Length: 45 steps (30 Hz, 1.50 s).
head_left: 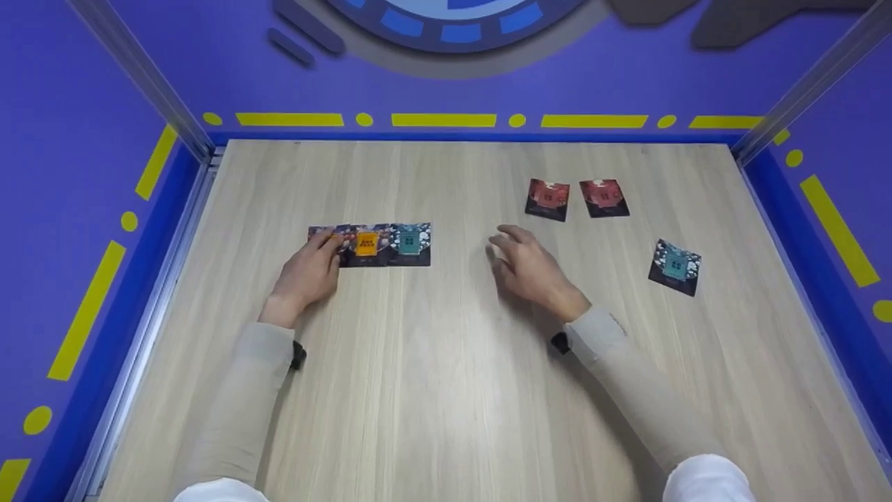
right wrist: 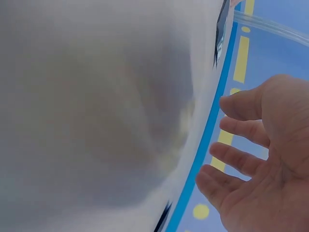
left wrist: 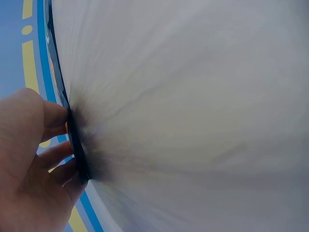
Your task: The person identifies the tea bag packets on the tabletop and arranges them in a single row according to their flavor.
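Note:
In the head view, my left hand [head_left: 306, 272] rests its fingers on the leftmost card [head_left: 322, 229] of a short row, hiding most of that card. Beside it lie a dark card with an orange centre [head_left: 367, 244] and, at the row's right end, a dark card with a teal centre [head_left: 410, 242]. The left wrist view has the thumb and fingertips of the left hand [left wrist: 38, 164] at the dark edge of the cards. To the right of the row, my right hand [head_left: 533, 275] has loosely bent, spread fingers and holds nothing; the right wrist view shows the same hand [right wrist: 256, 154].
Two cards with red centres, one left [head_left: 548, 199] and one right [head_left: 605, 198], lie beyond the right hand. Another teal card [head_left: 675, 267] lies tilted farther right. The wooden table [head_left: 446, 390] is bounded by a blue wall [head_left: 446, 90] behind and walls on both sides.

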Each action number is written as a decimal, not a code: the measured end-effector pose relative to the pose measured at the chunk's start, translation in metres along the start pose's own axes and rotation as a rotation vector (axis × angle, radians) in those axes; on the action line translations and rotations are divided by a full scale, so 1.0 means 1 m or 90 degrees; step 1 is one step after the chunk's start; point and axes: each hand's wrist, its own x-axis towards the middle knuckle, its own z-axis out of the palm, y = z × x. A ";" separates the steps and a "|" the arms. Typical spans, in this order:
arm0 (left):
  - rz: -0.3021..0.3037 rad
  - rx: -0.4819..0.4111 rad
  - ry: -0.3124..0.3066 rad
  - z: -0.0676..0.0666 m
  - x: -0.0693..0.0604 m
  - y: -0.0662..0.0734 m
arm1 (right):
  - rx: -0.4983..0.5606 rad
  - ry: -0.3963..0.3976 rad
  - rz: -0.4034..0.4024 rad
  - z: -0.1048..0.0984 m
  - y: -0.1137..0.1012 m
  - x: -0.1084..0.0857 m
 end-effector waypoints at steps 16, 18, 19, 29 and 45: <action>-0.009 -0.001 -0.004 0.000 -0.001 -0.002 | -0.037 0.047 0.075 -0.053 0.081 -0.066; -0.009 -0.004 -0.002 -0.001 0.000 -0.002 | -0.040 0.048 0.084 -0.058 0.088 -0.072; -0.009 -0.005 -0.003 -0.001 -0.001 -0.002 | -0.041 0.049 0.089 -0.060 0.091 -0.075; -0.019 -0.010 -0.011 -0.003 -0.002 -0.002 | -0.043 0.067 0.143 -0.076 0.124 -0.107; 0.008 -0.005 0.005 -0.001 -0.002 -0.005 | -0.034 0.132 0.198 -0.101 0.164 -0.141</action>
